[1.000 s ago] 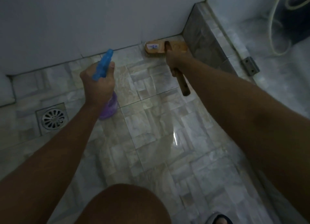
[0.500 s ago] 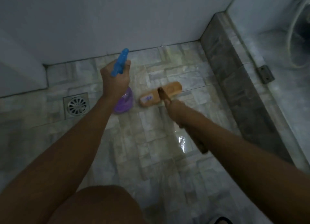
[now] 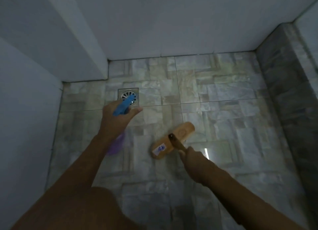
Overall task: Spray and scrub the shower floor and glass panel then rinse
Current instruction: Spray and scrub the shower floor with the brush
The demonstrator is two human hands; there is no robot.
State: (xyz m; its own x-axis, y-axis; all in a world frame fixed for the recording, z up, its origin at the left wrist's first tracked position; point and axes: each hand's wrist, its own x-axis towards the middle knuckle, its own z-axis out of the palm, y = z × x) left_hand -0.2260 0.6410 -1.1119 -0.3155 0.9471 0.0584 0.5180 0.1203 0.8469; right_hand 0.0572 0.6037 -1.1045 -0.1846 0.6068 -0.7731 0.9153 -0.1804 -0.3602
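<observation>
On the shower floor [image 3: 223, 118], near its middle, I see the scrub brush [image 3: 172, 141] resting with its wooden back facing the camera. The long block lies diagonally across the tiles. A white-and-blue label sits on its nearer end. The handle [image 3: 177, 143] rises from the middle of the block toward the lower right.

Right hand [image 3: 192, 156]: fingers curled round the handle, gripping it close to the block.

Left hand [image 3: 117, 116]: wrapped round the neck of the spray bottle [image 3: 124, 105], holding it above the floor. The blue trigger head projects beyond the knuckles, nozzle pointing away from me. The purple body shows below the wrist, partly hidden by the forearm. One digit extends to the right of the blue head. I cannot tell whether a finger rests on the trigger.

The bottle is left of the brush and apart from it.

Surroundings:
- A square metal drain [image 3: 128, 96] with a round grate lies toward the back left of the floor. The sprayer head overlaps it in the view.
- Pale walls [image 3: 172, 23] close the back and left sides, with a stepped corner at the back left.
- A dark stone-patterned kerb [image 3: 284, 100] runs along the right edge.
- A bright reflection [image 3: 206, 152] marks the tile just right of the right hand.
- A bare knee [image 3: 82, 209] fills the lower left.
</observation>
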